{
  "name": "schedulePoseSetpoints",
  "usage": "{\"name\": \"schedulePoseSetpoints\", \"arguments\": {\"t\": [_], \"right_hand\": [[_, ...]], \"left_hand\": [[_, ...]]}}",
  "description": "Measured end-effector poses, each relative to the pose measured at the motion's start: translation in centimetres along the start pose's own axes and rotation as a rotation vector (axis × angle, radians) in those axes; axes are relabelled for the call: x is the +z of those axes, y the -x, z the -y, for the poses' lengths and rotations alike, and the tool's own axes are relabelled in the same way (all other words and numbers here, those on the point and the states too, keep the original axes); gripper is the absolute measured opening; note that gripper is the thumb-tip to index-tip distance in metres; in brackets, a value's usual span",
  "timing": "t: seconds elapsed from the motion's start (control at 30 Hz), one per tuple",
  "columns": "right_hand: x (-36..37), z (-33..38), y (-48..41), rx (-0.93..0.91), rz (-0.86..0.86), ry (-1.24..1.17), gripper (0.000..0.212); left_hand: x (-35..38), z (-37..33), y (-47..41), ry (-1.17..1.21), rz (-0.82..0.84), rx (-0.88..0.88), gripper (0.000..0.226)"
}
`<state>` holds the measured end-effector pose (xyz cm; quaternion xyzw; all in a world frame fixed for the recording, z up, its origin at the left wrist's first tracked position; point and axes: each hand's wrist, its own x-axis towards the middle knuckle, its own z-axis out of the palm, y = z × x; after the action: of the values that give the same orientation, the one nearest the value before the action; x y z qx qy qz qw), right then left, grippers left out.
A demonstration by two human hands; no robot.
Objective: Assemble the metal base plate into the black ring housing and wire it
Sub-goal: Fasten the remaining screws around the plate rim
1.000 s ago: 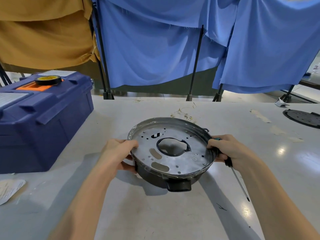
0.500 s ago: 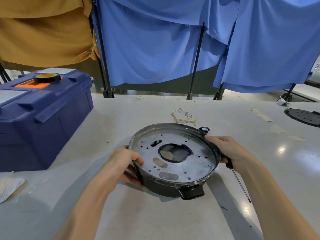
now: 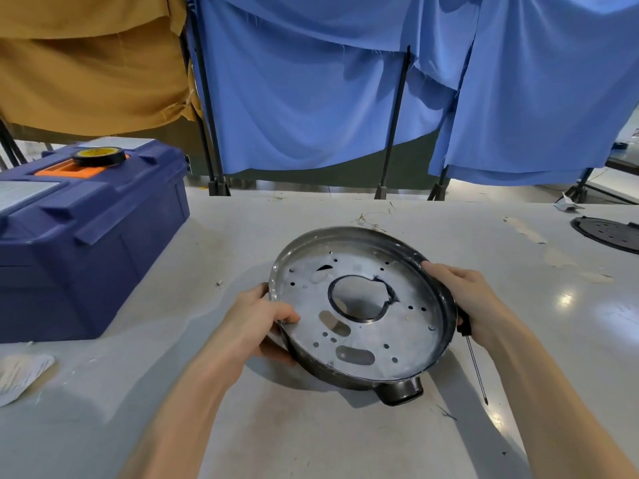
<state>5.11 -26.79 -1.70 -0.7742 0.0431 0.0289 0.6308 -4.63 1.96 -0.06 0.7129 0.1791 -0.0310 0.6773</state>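
Metal fills the middle of the view: the metal base plate [image 3: 377,344] sits seated inside the black ring housing [image 3: 449,305], and the pair is tilted, far rim high and near rim low, over the pale tabletop [image 3: 311,437]. Whether the near edge touches the surface cannot be told. The plate shows a large round centre hole, two oblong slots and many small holes. A short black stub juts from the housing's near side.

The left grip [image 3: 256,323], a bare hand, pinches the left rim, with the thumb over the edge onto the plate and the fingers curled underneath. The right grip [image 3: 466,292] curls its fingers over the right rim and also clamps a screwdriver [image 3: 476,368] against the palm. Its black handle is against the housing and its thin shaft points toward the viewer.

A navy toolbox [image 3: 86,243] stands to the left with an orange inset in its lid. A roll of black tape [image 3: 98,155] with a yellow face lies on that inset. White labels [image 3: 117,142] are stuck on the lid, their print too small to read. A printed paper [image 3: 20,371] at the left edge is equally unreadable. Thin wire strands [image 3: 370,219] lie just behind the housing, and a black perforated disc [image 3: 608,233] lies far right. Blue cloths [image 3: 311,98] and a mustard cloth [image 3: 86,63] hang on black stands behind.
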Motion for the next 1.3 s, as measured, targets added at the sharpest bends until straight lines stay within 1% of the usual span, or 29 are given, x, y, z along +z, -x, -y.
{"name": "schedulePoseSetpoints", "arguments": {"t": [0.13,0.23,0.4,0.47,0.53,0.57,0.73,0.87,0.97,1.0,1.07,1.2,1.27,1.3], "right_hand": [[-0.5,1.2,0.4,-0.044,-0.036,-0.135,0.029],[-0.7,1.7,0.7,-0.039,-0.056,-0.177,0.028],[-0.8,1.9,1.1,0.033,-0.001,-0.149,0.031],[-0.8,1.7,1.4,0.055,0.013,-0.103,0.035],[-0.8,1.3,1.6,0.047,0.02,-0.058,0.042],[-0.7,1.1,1.7,0.041,0.028,-0.038,0.041],[-0.1,0.2,2.3,0.086,0.057,0.021,0.032],[0.1,0.1,2.2,0.122,0.067,0.012,0.035],[0.3,0.3,1.8,0.127,0.063,0.02,0.029],[0.4,0.4,1.7,0.126,0.061,0.016,0.029],[0.5,0.3,1.5,0.123,0.055,-0.005,0.031],[0.6,0.1,1.3,0.12,0.047,-0.032,0.036],[0.3,0.2,1.4,0.101,0.025,0.027,0.045],[-0.1,0.3,1.5,0.082,0.009,0.075,0.049]], "left_hand": [[0.3,-0.8,0.3,0.021,0.022,0.087,0.029],[0.4,-1.1,0.6,0.018,0.038,0.109,0.033],[0.2,-1.0,1.1,0.057,0.057,0.063,0.03],[0.0,-0.7,1.5,0.057,0.072,0.019,0.037],[-0.1,-0.2,1.7,0.048,0.092,-0.031,0.049],[-0.1,0.1,1.8,0.037,0.101,-0.05,0.052],[-0.1,1.2,1.7,-0.028,0.129,-0.14,0.043],[-0.3,1.5,1.6,-0.09,0.166,-0.179,0.044],[-0.5,1.3,1.4,-0.194,0.177,-0.203,0.049],[-0.6,1.2,1.3,-0.224,0.174,-0.199,0.047],[-0.7,1.1,1.2,-0.262,0.163,-0.189,0.042],[-0.9,1.1,1.1,-0.287,0.179,-0.189,0.042],[-1.4,0.6,1.1,-0.35,0.18,-0.175,0.043],[-1.9,0.3,1.0,-0.379,0.16,-0.154,0.046]]}}
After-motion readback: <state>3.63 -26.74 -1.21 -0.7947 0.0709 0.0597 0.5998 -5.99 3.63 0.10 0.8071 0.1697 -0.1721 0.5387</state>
